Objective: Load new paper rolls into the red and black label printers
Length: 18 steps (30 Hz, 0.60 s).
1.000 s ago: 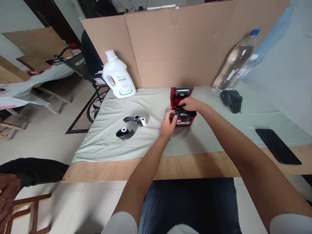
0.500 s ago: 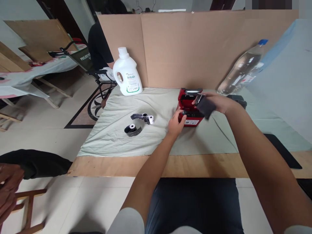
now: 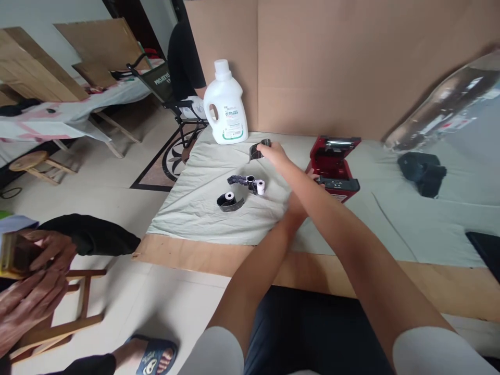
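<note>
Right hand (image 3: pixel 275 154), fingers pinched on a dark, curled ribbon piece (image 3: pixel 258 150), stretched across over the wrinkled pale cloth (image 3: pixel 203 198) toward the white plastic jug (image 3: pixel 225 104). Left hand (image 3: pixel 296 207) mostly hidden beneath the crossing right forearm; finger spread impossible to tell. Just beside it, boxy glossy red printer (image 3: pixel 333 165), lid raised. Nearer, two small white-cored rolls (image 3: pixel 244 190) with dark loose ribbon, lying on the cloth.

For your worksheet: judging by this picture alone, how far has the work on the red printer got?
Done: the red printer stands open. In hand: the right hand holds a dark roll over the cloth, crossing the left hand. Left: two rolls lie loose; the lid is unclosed.
</note>
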{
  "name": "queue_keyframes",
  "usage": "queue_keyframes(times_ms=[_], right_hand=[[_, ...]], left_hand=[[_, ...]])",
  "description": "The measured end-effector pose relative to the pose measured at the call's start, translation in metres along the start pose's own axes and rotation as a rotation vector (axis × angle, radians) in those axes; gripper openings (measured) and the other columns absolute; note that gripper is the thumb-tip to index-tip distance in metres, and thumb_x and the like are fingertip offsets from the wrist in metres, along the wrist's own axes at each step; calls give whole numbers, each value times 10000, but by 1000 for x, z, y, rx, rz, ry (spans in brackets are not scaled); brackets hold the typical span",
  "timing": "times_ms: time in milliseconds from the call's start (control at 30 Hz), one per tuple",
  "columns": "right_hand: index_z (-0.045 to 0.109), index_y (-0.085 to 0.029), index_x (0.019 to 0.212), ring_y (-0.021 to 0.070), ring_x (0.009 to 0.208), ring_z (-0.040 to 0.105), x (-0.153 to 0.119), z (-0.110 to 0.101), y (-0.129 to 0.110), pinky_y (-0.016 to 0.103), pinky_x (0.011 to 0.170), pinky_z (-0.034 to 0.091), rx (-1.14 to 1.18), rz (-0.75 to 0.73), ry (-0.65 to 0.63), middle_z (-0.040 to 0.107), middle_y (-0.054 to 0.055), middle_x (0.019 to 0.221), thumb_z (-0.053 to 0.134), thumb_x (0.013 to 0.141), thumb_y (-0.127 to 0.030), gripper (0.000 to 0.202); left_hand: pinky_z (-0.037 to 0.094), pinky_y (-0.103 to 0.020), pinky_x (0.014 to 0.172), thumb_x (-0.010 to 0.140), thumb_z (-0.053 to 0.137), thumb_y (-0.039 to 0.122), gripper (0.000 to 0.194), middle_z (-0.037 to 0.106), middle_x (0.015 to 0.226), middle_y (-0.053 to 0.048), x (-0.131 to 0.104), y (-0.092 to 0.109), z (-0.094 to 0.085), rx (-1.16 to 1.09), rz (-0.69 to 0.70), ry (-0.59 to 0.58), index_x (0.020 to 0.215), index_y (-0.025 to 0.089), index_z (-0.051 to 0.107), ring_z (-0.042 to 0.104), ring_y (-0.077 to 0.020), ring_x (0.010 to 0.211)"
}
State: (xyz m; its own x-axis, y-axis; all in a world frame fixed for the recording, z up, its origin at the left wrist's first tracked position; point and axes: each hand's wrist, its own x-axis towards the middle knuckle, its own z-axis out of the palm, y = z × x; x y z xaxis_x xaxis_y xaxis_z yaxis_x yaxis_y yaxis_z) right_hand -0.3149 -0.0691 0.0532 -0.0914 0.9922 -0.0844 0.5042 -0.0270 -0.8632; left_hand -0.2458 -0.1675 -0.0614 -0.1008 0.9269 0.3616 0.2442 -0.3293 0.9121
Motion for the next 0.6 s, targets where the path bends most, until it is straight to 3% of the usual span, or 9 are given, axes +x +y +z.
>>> queue_keyframes(times_ms=[100,233,400,500,600], right_hand=[[667,-206,955,275,978,681,14,33,0,354,836,532,-133,-143,20,734,99,998,603,879,-308,143],[608,-195,1210,289,1065,659,30,63,3,363,882,530,-173,-262,39,714,121,1205,662,825,-206,388],[651,-205,1046,269,1064,643,46,83,14,346,898,522,-276,-265,-178,700,111,1229,623,756,-42,333],[669,-198,959,280,1092,626,50,87,22,357,936,527,-293,-221,-208,700,119,1161,644,744,-46,264],[676,-188,1023,313,1183,575,52,90,26,419,1022,512,-338,-229,-191,655,135,1182,663,762,-100,276]], left_hand=[[406,-480,1300,999,447,735,500,475,1664,100,-1,4,0,-67,28,-71,1311,383,616,521,-305,1493],[467,-548,1232,977,407,788,602,430,1673,130,-7,16,-10,-94,-1,-98,1411,412,587,551,-361,1464],[494,-548,1202,1002,369,761,601,416,1670,138,-11,29,-20,-91,-1,-107,1446,415,580,570,-372,1446],[503,-527,1201,1015,377,740,573,420,1674,140,-10,28,-19,-106,19,-88,1426,408,598,565,-360,1455],[519,-499,1196,1055,462,572,421,446,1682,85,-9,23,-17,-68,44,-92,1407,377,587,569,-318,1461]])
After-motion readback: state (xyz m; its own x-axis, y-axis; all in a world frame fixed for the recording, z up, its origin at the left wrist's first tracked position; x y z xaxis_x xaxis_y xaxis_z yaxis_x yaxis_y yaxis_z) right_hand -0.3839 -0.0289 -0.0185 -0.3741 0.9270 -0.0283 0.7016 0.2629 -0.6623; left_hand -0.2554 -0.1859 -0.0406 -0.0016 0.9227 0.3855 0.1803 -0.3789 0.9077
